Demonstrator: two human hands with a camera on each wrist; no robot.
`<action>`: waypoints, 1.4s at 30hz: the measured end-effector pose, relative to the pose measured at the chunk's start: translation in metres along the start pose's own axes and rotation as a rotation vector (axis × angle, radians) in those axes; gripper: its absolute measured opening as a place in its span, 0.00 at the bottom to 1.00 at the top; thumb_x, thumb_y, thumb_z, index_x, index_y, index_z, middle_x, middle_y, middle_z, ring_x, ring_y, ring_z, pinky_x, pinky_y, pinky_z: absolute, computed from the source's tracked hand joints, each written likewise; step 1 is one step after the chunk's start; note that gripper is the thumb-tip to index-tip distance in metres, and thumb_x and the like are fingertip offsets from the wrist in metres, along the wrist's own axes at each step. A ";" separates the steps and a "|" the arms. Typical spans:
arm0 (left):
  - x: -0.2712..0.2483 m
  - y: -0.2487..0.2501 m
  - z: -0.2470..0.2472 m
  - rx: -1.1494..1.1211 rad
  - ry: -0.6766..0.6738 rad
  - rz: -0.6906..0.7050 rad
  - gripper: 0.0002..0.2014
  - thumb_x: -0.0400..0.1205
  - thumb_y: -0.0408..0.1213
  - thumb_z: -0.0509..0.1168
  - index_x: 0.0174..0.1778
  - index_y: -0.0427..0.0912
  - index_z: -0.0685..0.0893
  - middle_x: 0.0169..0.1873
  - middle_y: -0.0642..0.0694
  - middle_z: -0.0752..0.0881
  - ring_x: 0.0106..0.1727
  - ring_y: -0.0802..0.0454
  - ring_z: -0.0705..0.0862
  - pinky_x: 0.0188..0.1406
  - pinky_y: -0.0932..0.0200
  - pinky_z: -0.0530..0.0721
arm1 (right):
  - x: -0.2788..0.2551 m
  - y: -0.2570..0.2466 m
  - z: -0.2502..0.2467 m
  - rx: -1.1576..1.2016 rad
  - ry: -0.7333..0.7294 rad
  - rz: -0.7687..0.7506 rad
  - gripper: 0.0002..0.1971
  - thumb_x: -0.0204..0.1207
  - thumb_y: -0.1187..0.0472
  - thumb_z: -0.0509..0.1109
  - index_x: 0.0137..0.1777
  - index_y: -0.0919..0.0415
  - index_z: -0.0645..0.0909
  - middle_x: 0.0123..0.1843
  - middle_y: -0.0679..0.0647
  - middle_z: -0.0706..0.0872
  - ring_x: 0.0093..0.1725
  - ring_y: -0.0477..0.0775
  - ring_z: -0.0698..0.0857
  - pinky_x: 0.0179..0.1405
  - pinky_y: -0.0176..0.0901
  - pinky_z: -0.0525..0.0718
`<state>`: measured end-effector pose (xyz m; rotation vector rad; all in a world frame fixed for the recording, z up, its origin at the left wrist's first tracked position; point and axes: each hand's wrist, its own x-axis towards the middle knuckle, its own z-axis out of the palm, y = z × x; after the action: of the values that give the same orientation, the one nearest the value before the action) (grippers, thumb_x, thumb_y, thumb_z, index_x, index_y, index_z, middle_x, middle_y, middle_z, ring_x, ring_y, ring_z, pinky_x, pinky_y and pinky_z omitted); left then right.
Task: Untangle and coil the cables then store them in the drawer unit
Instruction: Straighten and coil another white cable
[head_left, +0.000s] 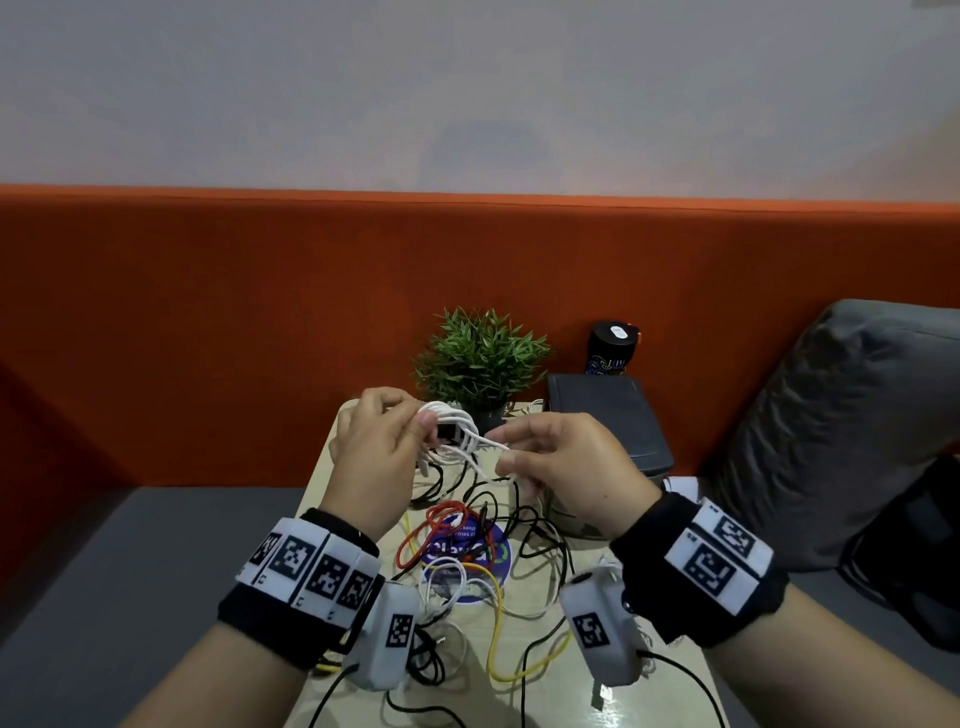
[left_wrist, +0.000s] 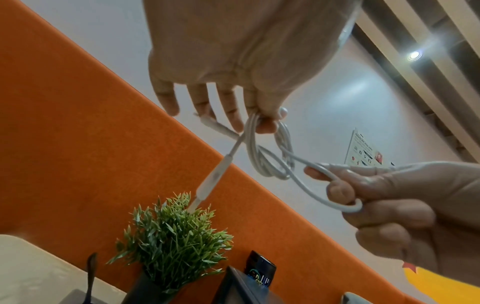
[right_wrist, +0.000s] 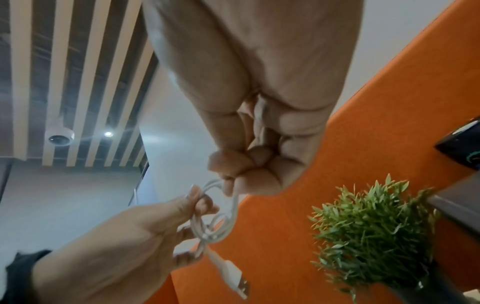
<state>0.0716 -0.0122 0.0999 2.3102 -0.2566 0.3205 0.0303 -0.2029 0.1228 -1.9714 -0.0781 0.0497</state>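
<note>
I hold a white cable (head_left: 457, 434) coiled into a small bundle above the table. My left hand (head_left: 374, 447) pinches the coil's loops (left_wrist: 262, 148) between thumb and forefinger; a plug end (left_wrist: 210, 181) dangles from it. My right hand (head_left: 561, 467) pinches the cable's free strand (left_wrist: 335, 199) and pulls it off to the right. The right wrist view has the coil (right_wrist: 210, 230) and its USB plug (right_wrist: 236, 275) under the left hand's fingers. Below on the table lies a tangle of cables: red (head_left: 441, 525), yellow (head_left: 493, 623), black (head_left: 540, 540), white (head_left: 452, 603). The dark drawer unit (head_left: 608, 421) stands back right.
A small potted plant (head_left: 480, 358) stands at the table's (head_left: 675, 691) far edge just behind the hands, a black cylinder (head_left: 613, 348) beside it. An orange padded wall (head_left: 208, 322) runs behind. A grey cushion (head_left: 841, 415) lies at the right.
</note>
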 end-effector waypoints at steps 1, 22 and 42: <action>0.001 -0.002 0.001 -0.006 -0.013 0.001 0.17 0.86 0.48 0.54 0.32 0.57 0.80 0.47 0.59 0.74 0.59 0.52 0.68 0.60 0.53 0.67 | 0.000 -0.001 -0.004 -0.051 -0.032 -0.013 0.09 0.79 0.67 0.69 0.50 0.52 0.86 0.34 0.50 0.89 0.25 0.43 0.80 0.28 0.33 0.80; 0.004 -0.002 -0.001 -0.341 -0.159 -0.021 0.18 0.87 0.40 0.54 0.34 0.40 0.80 0.34 0.49 0.83 0.37 0.50 0.81 0.36 0.70 0.74 | 0.002 0.036 -0.001 0.149 -0.086 0.055 0.13 0.87 0.62 0.56 0.50 0.57 0.83 0.22 0.52 0.68 0.19 0.50 0.68 0.22 0.41 0.75; -0.018 0.017 0.015 -0.881 -0.251 -0.155 0.17 0.80 0.46 0.56 0.34 0.37 0.78 0.33 0.42 0.86 0.39 0.46 0.82 0.47 0.45 0.80 | -0.008 0.025 0.042 0.547 0.065 0.074 0.12 0.79 0.68 0.68 0.59 0.64 0.87 0.54 0.59 0.91 0.54 0.54 0.88 0.53 0.44 0.82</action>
<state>0.0522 -0.0333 0.0961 1.4759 -0.2702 -0.1517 0.0197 -0.1750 0.0835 -1.4272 0.0483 0.0491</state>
